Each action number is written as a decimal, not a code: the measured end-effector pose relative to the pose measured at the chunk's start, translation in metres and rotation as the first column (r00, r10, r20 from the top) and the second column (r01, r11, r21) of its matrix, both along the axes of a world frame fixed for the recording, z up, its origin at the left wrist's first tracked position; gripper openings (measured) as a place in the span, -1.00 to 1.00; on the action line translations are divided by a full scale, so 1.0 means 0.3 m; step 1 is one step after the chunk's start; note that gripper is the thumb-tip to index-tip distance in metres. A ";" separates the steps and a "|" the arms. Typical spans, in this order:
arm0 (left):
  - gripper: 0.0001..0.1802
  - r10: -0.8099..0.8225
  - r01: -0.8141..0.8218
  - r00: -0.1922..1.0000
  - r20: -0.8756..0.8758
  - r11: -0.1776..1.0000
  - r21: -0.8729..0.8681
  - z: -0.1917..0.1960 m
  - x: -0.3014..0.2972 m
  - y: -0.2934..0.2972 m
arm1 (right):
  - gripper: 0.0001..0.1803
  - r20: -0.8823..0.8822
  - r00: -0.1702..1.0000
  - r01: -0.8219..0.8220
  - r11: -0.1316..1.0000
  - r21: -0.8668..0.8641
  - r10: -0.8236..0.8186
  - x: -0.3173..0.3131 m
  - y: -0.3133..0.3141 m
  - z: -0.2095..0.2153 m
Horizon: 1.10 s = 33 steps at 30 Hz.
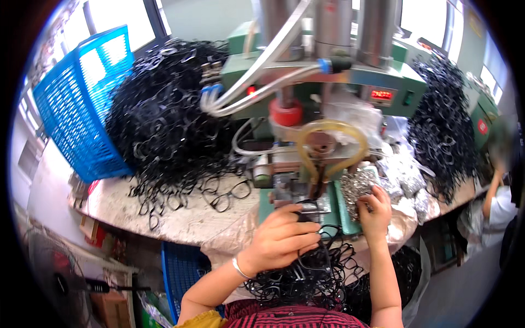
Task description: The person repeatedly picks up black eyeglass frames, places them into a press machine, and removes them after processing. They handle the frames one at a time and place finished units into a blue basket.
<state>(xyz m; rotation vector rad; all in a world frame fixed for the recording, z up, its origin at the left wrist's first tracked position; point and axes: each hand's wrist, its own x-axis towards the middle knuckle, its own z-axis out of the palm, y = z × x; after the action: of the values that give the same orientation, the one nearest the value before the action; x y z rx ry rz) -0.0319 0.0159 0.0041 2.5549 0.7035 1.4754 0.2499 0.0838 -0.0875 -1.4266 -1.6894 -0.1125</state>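
Observation:
My left hand (285, 236), with a pale bracelet at its wrist, is closed on a black eyeglass frame (322, 249) in front of the press (287, 188). Part of that frame is hidden behind the fingers. My right hand (376, 212) is at the green tray (345, 216), its thumb and fingertips drawn together over many small metal pieces (355, 188). Whatever those fingertips pinch is too small to make out. Below my hands, more black eyeglass frames (295, 284) lie heaped across my lap.
A tall heap of black frames (169, 104) stands left, beside a tilted blue basket (82, 109). Another heap (443, 126) rises at the right. Clear bags of metal parts (402, 172) sit by the tray. White hoses (262, 60) cross the machine. A person (500, 202) is at far right.

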 end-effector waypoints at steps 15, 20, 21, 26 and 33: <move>-0.39 0.039 0.020 0.999 0.016 -0.098 -0.995 -0.412 -0.100 -0.389 | -0.90 -0.159 0.960 -0.251 0.959 -0.133 0.229 0.078 0.010 0.092; -0.41 -0.366 -0.008 0.926 -0.095 0.233 -0.972 -0.436 -0.001 -0.321 | -0.88 -0.203 0.953 -0.264 0.944 -0.199 0.224 0.131 -0.006 0.128; -0.39 -0.358 -0.085 0.852 -0.383 0.627 -0.774 -0.498 0.026 -0.340 | -0.86 -0.239 0.945 -0.274 0.940 -0.202 0.224 0.128 0.000 0.125; -0.33 -0.301 -0.085 0.887 -0.351 0.641 -0.763 -0.576 0.452 -0.390 | -0.85 -0.257 0.935 -0.314 0.911 -0.269 0.246 0.029 0.021 0.162; -0.47 -0.704 0.386 0.702 -0.109 0.505 -0.772 -0.610 0.582 -0.402 | -0.86 -0.331 0.908 -0.333 0.922 -0.199 0.257 -0.003 -0.030 0.157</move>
<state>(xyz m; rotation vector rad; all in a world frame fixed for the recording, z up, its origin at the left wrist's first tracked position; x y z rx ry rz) 0.1427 -0.1046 -0.1789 2.1164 0.2876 0.3111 0.2491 0.0746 -0.0403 -1.2684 -1.6832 0.4841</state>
